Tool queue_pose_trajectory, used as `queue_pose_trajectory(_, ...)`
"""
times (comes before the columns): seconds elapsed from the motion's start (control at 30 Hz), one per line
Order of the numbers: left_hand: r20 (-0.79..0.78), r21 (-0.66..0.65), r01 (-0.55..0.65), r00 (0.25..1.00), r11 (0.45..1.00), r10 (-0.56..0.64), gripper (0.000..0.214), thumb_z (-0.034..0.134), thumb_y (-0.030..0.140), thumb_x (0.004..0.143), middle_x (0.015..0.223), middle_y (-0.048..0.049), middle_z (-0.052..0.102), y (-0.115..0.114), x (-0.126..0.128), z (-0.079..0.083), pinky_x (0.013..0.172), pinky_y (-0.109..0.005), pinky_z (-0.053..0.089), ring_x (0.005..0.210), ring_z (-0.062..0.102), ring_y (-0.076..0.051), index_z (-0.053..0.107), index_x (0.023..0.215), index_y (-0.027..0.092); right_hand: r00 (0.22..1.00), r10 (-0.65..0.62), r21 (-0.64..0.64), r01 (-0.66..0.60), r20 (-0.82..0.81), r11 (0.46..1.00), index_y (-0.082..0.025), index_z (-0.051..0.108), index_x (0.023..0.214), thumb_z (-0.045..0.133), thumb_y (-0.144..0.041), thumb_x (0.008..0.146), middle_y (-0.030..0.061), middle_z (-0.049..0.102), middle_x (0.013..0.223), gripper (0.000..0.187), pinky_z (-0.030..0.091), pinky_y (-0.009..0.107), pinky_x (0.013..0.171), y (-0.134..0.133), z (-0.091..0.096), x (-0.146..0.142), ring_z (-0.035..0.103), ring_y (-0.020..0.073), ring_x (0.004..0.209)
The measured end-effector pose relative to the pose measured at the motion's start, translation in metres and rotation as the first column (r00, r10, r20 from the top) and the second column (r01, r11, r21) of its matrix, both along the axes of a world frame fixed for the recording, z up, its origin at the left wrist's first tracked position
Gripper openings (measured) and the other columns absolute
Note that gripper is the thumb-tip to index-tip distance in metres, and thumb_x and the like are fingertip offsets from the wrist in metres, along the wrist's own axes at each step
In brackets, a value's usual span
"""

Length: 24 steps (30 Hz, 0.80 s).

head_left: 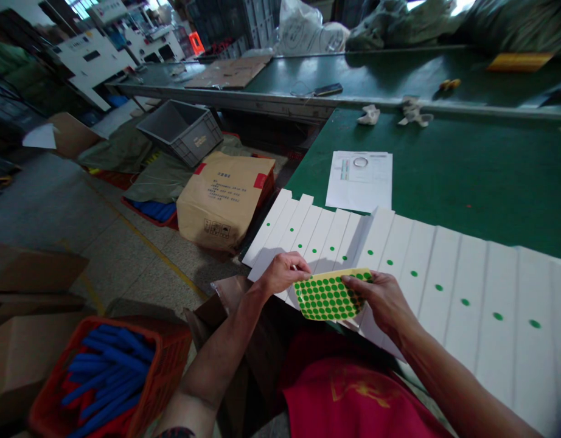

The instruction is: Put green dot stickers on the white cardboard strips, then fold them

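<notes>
A yellow-backed sheet of green round stickers (328,298) is held in front of me, slightly tilted. My right hand (381,295) grips its right end, thumb on the front. At the sheet's upper left corner, my left hand (287,272) is closed in a pinch; whether a single sticker is between the fingertips cannot be made out. Below and around the sheet lies a row of long white boxes (415,249), side by side on the green table (445,164). Most of the visible boxes bear one green dot each. My hands and the sheet hide parts of some boxes.
Printed papers (358,188) with a ring on top lie behind the boxes. To the left stand a brown carton (223,198), a grey crate (182,131) and an orange basket (157,365) of blue pieces. A green conveyor (390,76) runs across the back.
</notes>
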<state>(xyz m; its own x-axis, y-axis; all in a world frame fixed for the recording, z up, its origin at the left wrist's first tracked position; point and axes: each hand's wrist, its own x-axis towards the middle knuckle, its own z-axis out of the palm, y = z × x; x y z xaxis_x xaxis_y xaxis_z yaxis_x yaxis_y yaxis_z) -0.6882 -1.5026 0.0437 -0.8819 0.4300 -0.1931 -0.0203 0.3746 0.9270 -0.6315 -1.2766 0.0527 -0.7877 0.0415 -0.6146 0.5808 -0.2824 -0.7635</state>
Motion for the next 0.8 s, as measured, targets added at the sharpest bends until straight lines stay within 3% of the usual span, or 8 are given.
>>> queue_pose_trajectory(0.07,0.065,0.057,-0.145,0.988,0.988,0.142,0.008,0.074,0.021,0.066,0.081,-0.0045,0.069,-0.008,-0.013,-0.005,0.069,-0.023,0.047,0.075,0.061,-0.013,0.073,0.070,0.015,1.000,-0.012,0.011,0.012,0.010,1.000,-0.012,0.071,0.065,0.090,-0.030,0.049,0.0057,0.070,0.058,0.031,0.051,0.026,0.050,0.000,0.002,-0.001,0.063,0.0174,0.052)
queue_pose_trajectory(0.17,0.153,0.008,-0.439,0.888,0.898,0.433,0.014,0.076,0.023,0.063,0.071,-0.0036,0.069,-0.023,-0.039,-0.017,0.069,-0.025,0.048,0.068,0.060,-0.012,0.072,0.072,0.013,0.999,-0.026,0.025,0.026,0.019,0.999,-0.012,0.070,0.062,0.090,-0.030,0.047,0.0063,0.070,0.057,0.031,0.050,0.025,0.049,0.000,0.005,-0.001,0.062,0.0173,0.051)
queue_pose_trajectory(0.3,0.121,-0.080,-0.593,0.792,0.801,0.598,0.019,0.079,0.026,0.058,0.059,-0.0017,0.066,-0.043,-0.069,-0.038,0.062,-0.025,0.047,0.059,0.058,-0.012,0.069,0.066,0.012,0.999,-0.022,0.023,0.021,0.031,1.000,-0.011,0.070,0.061,0.090,-0.033,0.046,0.0072,0.070,0.057,0.033,0.051,0.027,0.050,0.003,0.009,0.001,0.063,0.0182,0.051)
queue_pose_trajectory(0.4,0.082,-0.128,-0.632,0.761,0.764,0.644,0.018,0.079,0.024,0.056,0.058,-0.0016,0.066,-0.051,-0.079,-0.050,0.061,-0.024,0.047,0.058,0.059,-0.012,0.068,0.063,0.011,0.999,-0.013,0.016,0.013,0.031,1.000,-0.011,0.071,0.063,0.090,-0.034,0.047,0.0076,0.070,0.058,0.033,0.052,0.027,0.050,0.005,0.009,0.002,0.063,0.0186,0.052)
queue_pose_trajectory(0.57,0.014,-0.245,-0.619,0.767,0.746,0.641,0.012,0.073,0.017,0.061,0.063,-0.0034,0.070,-0.054,-0.080,-0.065,0.062,-0.024,0.047,0.061,0.063,-0.013,0.071,0.070,0.010,1.000,-0.003,-0.015,0.004,0.027,1.000,-0.011,0.071,0.063,0.090,-0.030,0.047,0.0067,0.070,0.058,0.032,0.052,0.026,0.050,0.006,0.007,0.002,0.063,0.0175,0.051)
queue_pose_trajectory(0.8,-0.172,-0.452,-0.591,0.793,0.668,0.585,0.009,0.071,0.018,0.068,0.075,-0.0071,0.073,-0.049,-0.079,-0.072,0.070,-0.026,0.046,0.074,0.066,-0.018,0.071,0.076,0.012,0.999,0.005,-0.015,-0.005,0.043,1.000,-0.011,0.071,0.064,0.091,-0.037,0.046,0.0069,0.070,0.057,0.037,0.053,0.026,0.051,0.005,0.007,0.001,0.064,0.0184,0.052)
